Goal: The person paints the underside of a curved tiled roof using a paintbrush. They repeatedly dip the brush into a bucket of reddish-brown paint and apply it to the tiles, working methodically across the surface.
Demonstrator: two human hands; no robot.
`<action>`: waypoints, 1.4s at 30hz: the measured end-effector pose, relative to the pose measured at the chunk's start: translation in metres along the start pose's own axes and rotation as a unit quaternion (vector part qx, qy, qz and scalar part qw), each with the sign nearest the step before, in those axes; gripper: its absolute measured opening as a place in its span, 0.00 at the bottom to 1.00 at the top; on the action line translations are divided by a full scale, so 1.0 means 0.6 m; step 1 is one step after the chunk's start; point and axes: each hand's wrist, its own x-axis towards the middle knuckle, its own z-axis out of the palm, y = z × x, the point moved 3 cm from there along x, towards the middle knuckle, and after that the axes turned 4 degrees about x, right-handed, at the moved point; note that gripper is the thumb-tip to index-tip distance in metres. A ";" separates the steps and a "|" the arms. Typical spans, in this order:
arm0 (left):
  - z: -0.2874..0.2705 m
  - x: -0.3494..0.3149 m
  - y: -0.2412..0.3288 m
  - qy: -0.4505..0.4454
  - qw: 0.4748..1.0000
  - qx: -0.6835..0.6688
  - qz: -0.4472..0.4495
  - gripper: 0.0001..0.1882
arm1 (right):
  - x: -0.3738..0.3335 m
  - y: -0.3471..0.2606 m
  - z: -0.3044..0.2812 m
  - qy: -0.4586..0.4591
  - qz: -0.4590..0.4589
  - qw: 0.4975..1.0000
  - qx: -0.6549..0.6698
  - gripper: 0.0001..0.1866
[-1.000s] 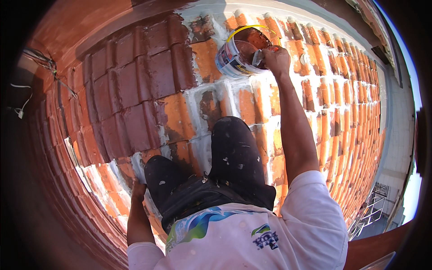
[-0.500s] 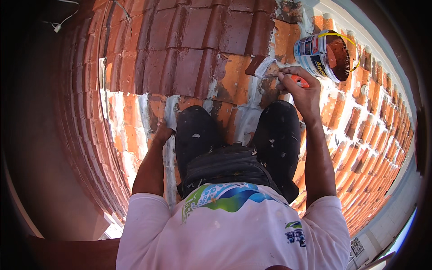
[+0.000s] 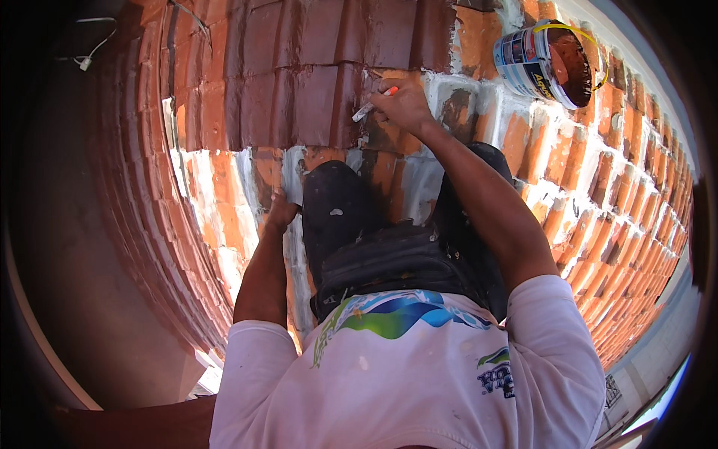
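Observation:
My right hand (image 3: pixel 404 105) is closed around a paintbrush (image 3: pixel 364 112) with an orange handle. Its pale head points down-left at the edge of the dark red painted tiles (image 3: pixel 318 105), beside a bare orange tile. Down by my left knee, my left hand (image 3: pixel 281 213) rests on the roof over a whitish seam; its fingers are too shadowed to make out. A white bucket (image 3: pixel 523 67) with a yellow handle lies tilted at the upper right, its inside coated with reddish-brown paint.
Unpainted orange tiles (image 3: pixel 583 198) with white-smeared joints spread to the right. My dark-trousered knees (image 3: pixel 336 202) are bent over the tiles. A pale cable (image 3: pixel 86 62) hangs at the upper left, where the roof edge drops toward a brownish surface (image 3: pixel 82 247).
My right hand has swung left with the paintbrush, from the bare tile near the bucket to the painted tiles' edge. My left hand stays beside my knee. The view has shifted slightly.

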 end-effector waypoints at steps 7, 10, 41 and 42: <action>-0.002 0.007 -0.002 0.002 1.000 -0.010 0.009 0.53 | -0.008 0.029 0.022 -0.018 0.028 0.999 -0.015 0.15; 0.001 0.011 -0.007 0.010 1.000 0.003 0.019 0.55 | -0.003 0.029 0.002 0.011 0.040 0.997 0.061 0.13; 0.012 0.040 -0.026 0.004 1.000 -0.006 0.020 0.63 | -0.020 -0.038 0.018 0.090 -0.029 0.991 0.097 0.18; 0.012 0.035 -0.027 -0.010 1.000 -0.010 0.019 0.66 | -0.028 -0.036 0.022 0.083 0.023 0.994 0.063 0.19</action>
